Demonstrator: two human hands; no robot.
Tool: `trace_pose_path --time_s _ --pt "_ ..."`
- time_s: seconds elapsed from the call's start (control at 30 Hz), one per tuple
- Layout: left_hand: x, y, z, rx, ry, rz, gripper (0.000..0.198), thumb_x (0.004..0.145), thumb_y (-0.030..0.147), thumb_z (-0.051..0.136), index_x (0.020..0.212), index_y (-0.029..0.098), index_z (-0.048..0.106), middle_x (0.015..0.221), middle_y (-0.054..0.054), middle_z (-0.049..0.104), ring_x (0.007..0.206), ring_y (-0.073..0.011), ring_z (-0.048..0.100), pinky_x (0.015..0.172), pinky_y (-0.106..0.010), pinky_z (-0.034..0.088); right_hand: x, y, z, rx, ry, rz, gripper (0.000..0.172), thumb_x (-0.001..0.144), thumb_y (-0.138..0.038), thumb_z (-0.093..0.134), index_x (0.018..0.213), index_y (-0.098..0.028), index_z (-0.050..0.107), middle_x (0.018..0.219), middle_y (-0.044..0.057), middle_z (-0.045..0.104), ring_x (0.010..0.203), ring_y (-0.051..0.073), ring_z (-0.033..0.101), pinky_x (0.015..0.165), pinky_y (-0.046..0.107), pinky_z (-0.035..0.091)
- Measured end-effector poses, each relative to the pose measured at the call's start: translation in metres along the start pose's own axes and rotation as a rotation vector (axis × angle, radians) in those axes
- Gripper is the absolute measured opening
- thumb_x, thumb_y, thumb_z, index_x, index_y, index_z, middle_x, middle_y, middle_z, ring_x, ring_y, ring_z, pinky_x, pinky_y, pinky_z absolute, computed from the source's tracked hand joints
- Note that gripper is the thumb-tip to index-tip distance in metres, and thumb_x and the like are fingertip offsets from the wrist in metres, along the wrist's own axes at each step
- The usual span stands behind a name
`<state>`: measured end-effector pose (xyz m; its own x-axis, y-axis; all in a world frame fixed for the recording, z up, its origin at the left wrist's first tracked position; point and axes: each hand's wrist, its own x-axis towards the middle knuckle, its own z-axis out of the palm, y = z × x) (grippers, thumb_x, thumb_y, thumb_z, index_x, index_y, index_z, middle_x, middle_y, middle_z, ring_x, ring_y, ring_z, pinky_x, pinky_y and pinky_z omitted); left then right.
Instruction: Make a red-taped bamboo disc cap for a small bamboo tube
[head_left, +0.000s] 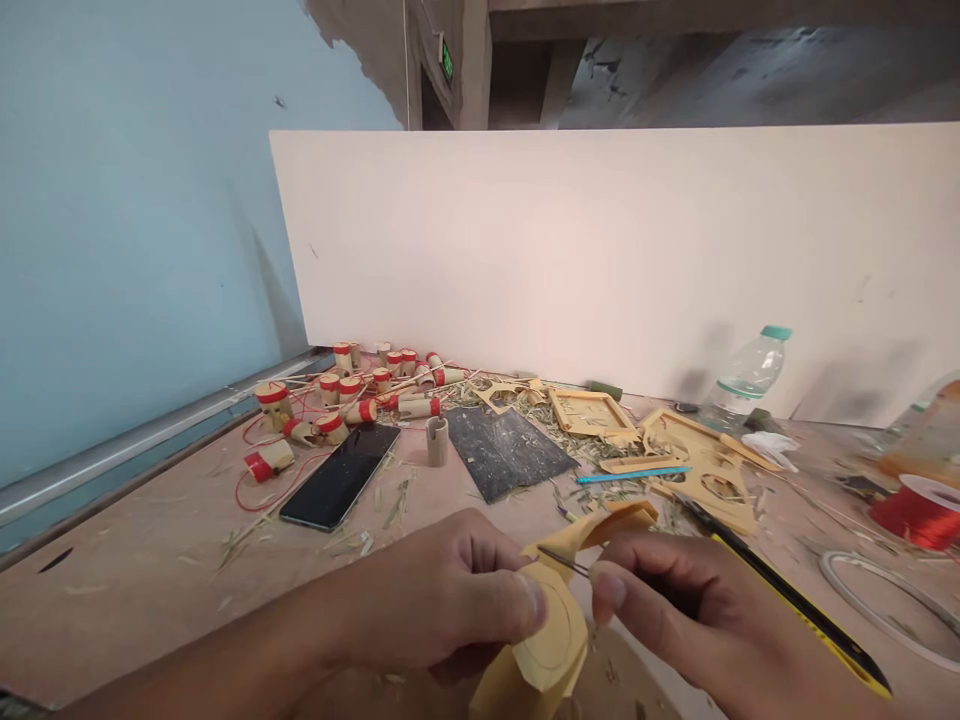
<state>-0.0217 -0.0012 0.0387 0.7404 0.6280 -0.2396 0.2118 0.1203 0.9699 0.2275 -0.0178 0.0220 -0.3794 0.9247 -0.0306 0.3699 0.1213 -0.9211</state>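
Low and just right of six o'clock in the view, one yellow card sits between two hands; take it as the hub of our clock! Long axis from seven up to one, it's the yellow card (559, 640), a curved line marked on its face, its curled end pointing to one. One left hand (472, 590) grips it, thumb pressed flat on top. One right hand (667, 600), fingers pinched narrow, holds one slim metal tool (568, 563), tip aimed at ten and overlapping the card; contact, I can't tell.

Round the dial! One phone (341, 477) at ten. Past it, toward half past ten, red-banded tubes (349, 388), ten at least, too tangled for an exact count. One plain tube (436, 444) upright at eleven, one dark sheet (510, 455) just short of twelve, one yellow frame (589, 412) at twelve. One o'clock: one blue strip (634, 475), and well beyond, one teal-capped bottle (750, 375), tilted. One red spool (916, 515) near half past two; one cutter (795, 602) by the right hand at three.
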Motion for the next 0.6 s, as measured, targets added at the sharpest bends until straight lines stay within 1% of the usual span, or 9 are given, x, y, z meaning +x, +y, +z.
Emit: trace_pose_path --time_s 0.07,0.17,0.23,0.3,0.37,0.43,0.5,0.53,0.6 --pt "0.000 -0.001 -0.002 0.038 0.029 0.017 0.048 0.093 0.059 0.065 0.066 0.021 0.053 0.053 0.006 0.042 0.044 -0.0089 0.032 0.041 -0.022 0.022 0.001 0.002 -0.002 -0.007 0.064 0.007 0.063 0.095 -0.082 0.059 0.078 -0.024 0.076 0.060 -0.004 0.048 0.055 0.014 0.039 0.052 0.027 0.033" --pt "0.003 -0.003 -0.003 0.134 0.171 0.073 0.051 0.095 0.060 0.068 0.070 0.019 0.051 0.063 0.005 0.041 0.056 -0.0099 0.032 0.050 -0.024 0.022 0.004 0.011 -0.008 0.017 0.207 0.032 0.067 0.094 -0.088 0.052 0.084 -0.025 0.072 0.056 -0.007 0.032 0.054 0.015 0.029 0.052 0.028 0.026" --pt "0.006 -0.005 -0.004 0.121 0.243 0.100 0.050 0.096 0.061 0.068 0.074 0.019 0.050 0.072 0.004 0.042 0.065 -0.0119 0.036 0.057 -0.024 0.027 0.008 0.018 -0.013 0.072 0.299 0.051 0.064 0.094 -0.087 0.054 0.084 -0.024 0.066 0.059 -0.008 0.033 0.057 0.015 0.027 0.052 0.028 0.024" --pt "0.008 -0.007 -0.004 0.042 0.268 0.110 0.047 0.097 0.061 0.067 0.080 0.020 0.051 0.078 0.003 0.045 0.071 -0.0138 0.040 0.061 -0.024 0.031 0.012 0.025 -0.016 0.110 0.360 0.062 0.059 0.092 -0.083 0.063 0.080 -0.025 0.058 0.059 -0.008 0.034 0.057 0.015 0.025 0.051 0.027 0.024" --pt "0.010 -0.008 -0.005 0.004 0.274 0.130 0.044 0.097 0.058 0.069 0.082 0.021 0.052 0.079 0.003 0.046 0.072 -0.0141 0.040 0.063 -0.024 0.032 0.016 0.028 -0.015 0.141 0.392 0.073 0.056 0.088 -0.076 0.075 0.079 -0.026 0.054 0.060 -0.009 0.034 0.057 0.014 0.025 0.052 0.027 0.024" --pt "0.011 -0.008 -0.007 0.023 0.254 0.153 0.043 0.098 0.056 0.070 0.081 0.020 0.053 0.078 0.004 0.046 0.071 -0.0134 0.039 0.062 -0.023 0.030 0.019 0.029 -0.010 0.200 0.361 0.104 0.052 0.083 -0.071 0.084 0.088 -0.025 0.059 0.064 -0.010 0.034 0.057 0.013 0.025 0.052 0.026 0.022" --pt "0.012 -0.009 -0.009 0.037 0.214 0.162 0.045 0.098 0.059 0.071 0.082 0.019 0.056 0.077 0.005 0.045 0.068 -0.0125 0.036 0.060 -0.023 0.028 0.021 0.028 -0.002 0.292 0.275 0.143 0.054 0.079 -0.066 0.089 0.099 -0.024 0.061 0.068 -0.011 0.033 0.057 0.011 0.023 0.052 0.025 0.020" --pt "0.012 -0.010 -0.010 0.029 0.190 0.162 0.047 0.098 0.061 0.071 0.084 0.019 0.056 0.077 0.005 0.045 0.067 -0.0121 0.034 0.058 -0.023 0.026 0.021 0.027 0.002 0.340 0.221 0.156 0.055 0.078 -0.065 0.090 0.100 -0.024 0.060 0.068 -0.012 0.033 0.057 0.010 0.022 0.051 0.024 0.019" --pt "0.012 -0.011 -0.010 0.010 0.146 0.149 0.051 0.097 0.067 0.069 0.085 0.019 0.057 0.075 0.006 0.044 0.064 -0.0114 0.032 0.056 -0.023 0.024 0.022 0.026 0.008 0.457 0.114 0.179 0.054 0.076 -0.060 0.093 0.091 -0.024 0.055 0.068 -0.013 0.030 0.057 0.009 0.019 0.050 0.023 0.016"
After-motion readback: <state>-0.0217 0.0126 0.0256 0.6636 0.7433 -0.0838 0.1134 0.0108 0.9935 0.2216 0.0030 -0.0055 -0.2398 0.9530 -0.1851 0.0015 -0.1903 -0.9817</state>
